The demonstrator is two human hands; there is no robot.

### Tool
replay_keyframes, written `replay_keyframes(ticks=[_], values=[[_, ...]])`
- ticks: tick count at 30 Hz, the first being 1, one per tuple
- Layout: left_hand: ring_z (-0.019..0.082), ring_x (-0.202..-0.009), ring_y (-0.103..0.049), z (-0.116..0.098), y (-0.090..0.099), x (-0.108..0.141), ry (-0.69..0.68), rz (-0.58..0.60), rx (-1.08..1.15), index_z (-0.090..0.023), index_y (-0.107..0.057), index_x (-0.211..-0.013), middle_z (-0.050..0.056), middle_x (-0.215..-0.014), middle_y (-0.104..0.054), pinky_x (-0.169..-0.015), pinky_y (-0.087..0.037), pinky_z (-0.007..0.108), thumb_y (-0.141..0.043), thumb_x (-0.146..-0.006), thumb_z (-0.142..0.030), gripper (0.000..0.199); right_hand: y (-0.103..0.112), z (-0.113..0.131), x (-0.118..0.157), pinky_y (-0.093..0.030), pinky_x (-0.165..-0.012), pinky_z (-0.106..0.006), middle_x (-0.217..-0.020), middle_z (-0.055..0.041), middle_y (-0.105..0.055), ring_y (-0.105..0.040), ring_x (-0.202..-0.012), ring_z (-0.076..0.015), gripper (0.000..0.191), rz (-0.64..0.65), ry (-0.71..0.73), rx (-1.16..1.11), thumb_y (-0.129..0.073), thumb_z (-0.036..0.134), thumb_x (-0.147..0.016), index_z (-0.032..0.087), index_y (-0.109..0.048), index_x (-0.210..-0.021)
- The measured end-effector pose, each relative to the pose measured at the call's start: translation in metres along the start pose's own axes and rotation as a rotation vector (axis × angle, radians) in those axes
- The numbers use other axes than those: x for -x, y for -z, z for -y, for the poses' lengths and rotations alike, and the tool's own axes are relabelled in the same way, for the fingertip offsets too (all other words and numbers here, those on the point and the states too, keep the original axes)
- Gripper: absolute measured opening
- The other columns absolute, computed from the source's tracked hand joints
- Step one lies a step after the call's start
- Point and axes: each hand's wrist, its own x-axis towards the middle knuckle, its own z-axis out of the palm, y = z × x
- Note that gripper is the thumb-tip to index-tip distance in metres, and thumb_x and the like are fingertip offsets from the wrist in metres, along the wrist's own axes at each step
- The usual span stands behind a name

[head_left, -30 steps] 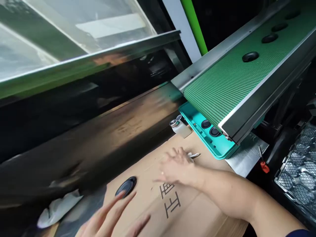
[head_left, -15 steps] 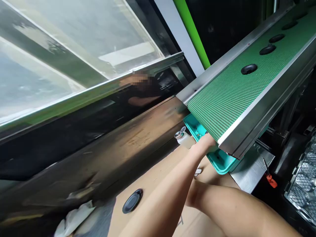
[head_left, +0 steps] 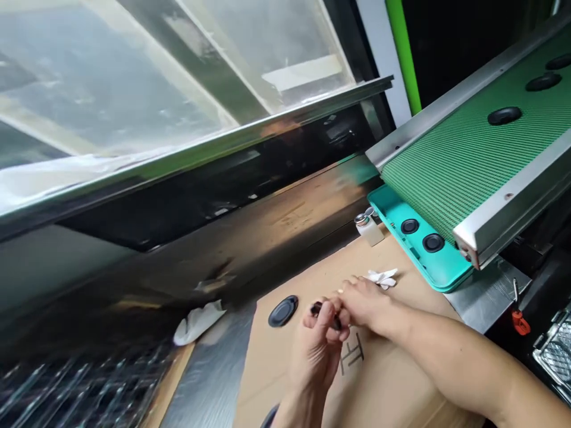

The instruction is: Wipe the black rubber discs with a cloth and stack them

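Note:
My left hand (head_left: 323, 330) is closed around a small black part (head_left: 332, 318), mostly hidden by the fingers. My right hand (head_left: 363, 302) meets it from the right, its fingers bent against the left fingertips; whether something is pinched in them I cannot make out. Both hands are above a sheet of brown cardboard (head_left: 307, 276) with dark pen marks. A black oval part (head_left: 283, 311) lies on the cardboard left of my hands, and another dark one (head_left: 269, 417) peeks out by my left forearm. Just behind my right hand sits a crumpled white cloth or tissue (head_left: 382, 278).
A green conveyor belt (head_left: 455, 154) carrying several black oval parts slopes down from the upper right. Below its end is a teal tray (head_left: 435, 276) with two black round parts. A small white bottle with a metal top (head_left: 370, 230) and a red-handled tool (head_left: 520, 323) are nearby.
My left hand has come back from the teal tray to the cardboard with a small black part. The right hand now meets it. The view has shifted, showing more of the tray.

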Motion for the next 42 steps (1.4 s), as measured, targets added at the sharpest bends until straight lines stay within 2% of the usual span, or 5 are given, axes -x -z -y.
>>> replay_keyframes(ticks=[6, 11, 14, 23, 42], values=[[0.009, -0.071, -0.07, 0.019, 0.055, -0.028, 0.201, -0.188, 0.291, -0.013, -0.062, -0.097, 0.009, -0.095, -0.072, -0.059, -0.058, 0.015, -0.051, -0.096, -0.015, 0.011, 0.047, 0.001, 0.009, -0.037, -0.1, -0.051, -0.127, -0.0141, -0.061, -0.048, -0.119, -0.0325, 0.04, -0.111, -0.082, 0.166, -0.054, 0.05, -0.094, 0.02, -0.065, -0.119], [0.023, -0.097, -0.074, 0.008, 0.073, -0.046, 0.323, -0.152, 0.444, -0.009, -0.061, -0.108, 0.018, -0.108, -0.072, -0.08, -0.063, 0.034, -0.041, -0.099, -0.019, 0.024, 0.071, -0.032, 0.012, -0.042, -0.091, -0.04, -0.118, -0.0132, -0.067, -0.057, -0.111, -0.0316, 0.041, 0.143, -0.292, 0.28, -0.064, 0.048, -0.086, 0.023, -0.067, -0.119], [0.026, -0.103, -0.072, 0.002, 0.072, -0.043, 0.375, -0.116, 0.559, -0.009, -0.059, -0.112, 0.021, -0.113, -0.07, -0.084, -0.063, 0.041, -0.034, -0.102, -0.029, 0.034, 0.069, -0.049, 0.009, -0.043, -0.08, -0.031, -0.106, -0.0092, -0.072, -0.065, -0.1, -0.0257, 0.029, 0.239, -0.348, 0.268, -0.065, 0.032, -0.086, 0.024, -0.068, -0.114], [0.02, -0.081, -0.073, 0.02, 0.054, -0.023, 0.302, -0.244, 0.563, -0.011, -0.06, -0.099, 0.017, -0.106, -0.072, -0.063, -0.059, 0.029, -0.038, -0.1, -0.027, 0.027, 0.06, -0.041, -0.004, -0.039, -0.072, -0.027, -0.102, -0.0076, -0.072, -0.065, -0.092, -0.0219, 0.022, -0.061, -0.308, 0.233, -0.049, 0.03, -0.095, 0.02, -0.064, -0.106], [0.031, -0.098, -0.073, 0.017, 0.029, -0.057, 0.504, -0.159, 0.755, -0.005, -0.053, -0.108, 0.027, -0.11, -0.066, -0.062, -0.062, 0.027, -0.035, -0.099, -0.018, 0.025, 0.056, -0.017, -0.006, -0.036, -0.064, -0.027, -0.09, -0.0036, -0.07, -0.062, -0.08, -0.0207, 0.017, -0.184, -0.329, 0.084, -0.051, 0.035, -0.091, 0.022, -0.06, -0.098]])
